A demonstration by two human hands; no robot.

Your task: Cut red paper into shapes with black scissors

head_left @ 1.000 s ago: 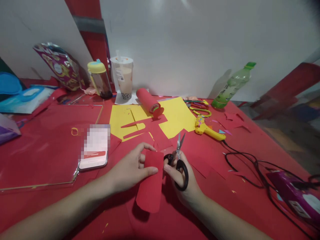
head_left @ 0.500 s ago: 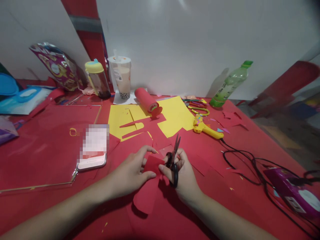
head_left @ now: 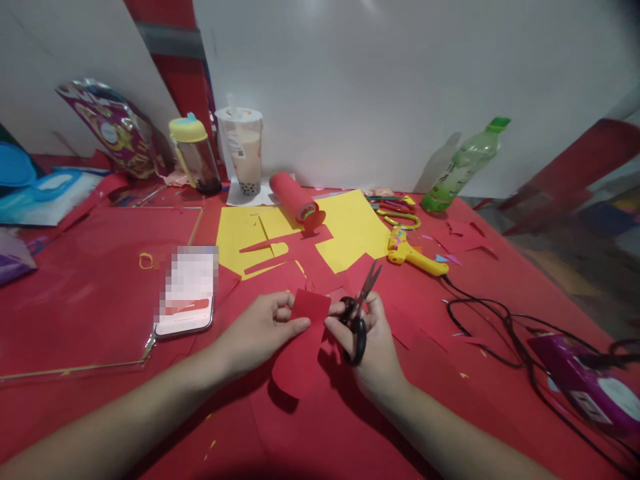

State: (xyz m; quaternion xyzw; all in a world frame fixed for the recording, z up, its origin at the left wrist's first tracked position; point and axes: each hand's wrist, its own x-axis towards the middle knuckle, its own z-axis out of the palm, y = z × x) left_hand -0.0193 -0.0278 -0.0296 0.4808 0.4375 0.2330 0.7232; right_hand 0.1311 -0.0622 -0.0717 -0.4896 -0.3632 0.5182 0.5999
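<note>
My left hand [head_left: 260, 330] pinches a folded piece of red paper [head_left: 301, 343] near its top edge, thumb on the front. The paper hangs down toward me over the red table [head_left: 100, 307]. My right hand [head_left: 373, 347] holds black-handled scissors [head_left: 359, 310] by the loops, blades pointing up and away, just right of the paper and slightly apart from it. The blades look nearly closed.
A phone [head_left: 187, 293] lies left of my hands. Yellow paper sheets [head_left: 350, 230], a red paper roll [head_left: 295, 198], a yellow glue gun [head_left: 415, 257] with black cable [head_left: 495, 327], a bubble tea cup [head_left: 244, 150], a yellow-lidded bottle [head_left: 193, 153] and a green bottle [head_left: 463, 167] sit farther back.
The red paper has turned more upright and flat in my left hand. The scissors tilted from upright to leaning right, and my right hand shifted slightly right.
</note>
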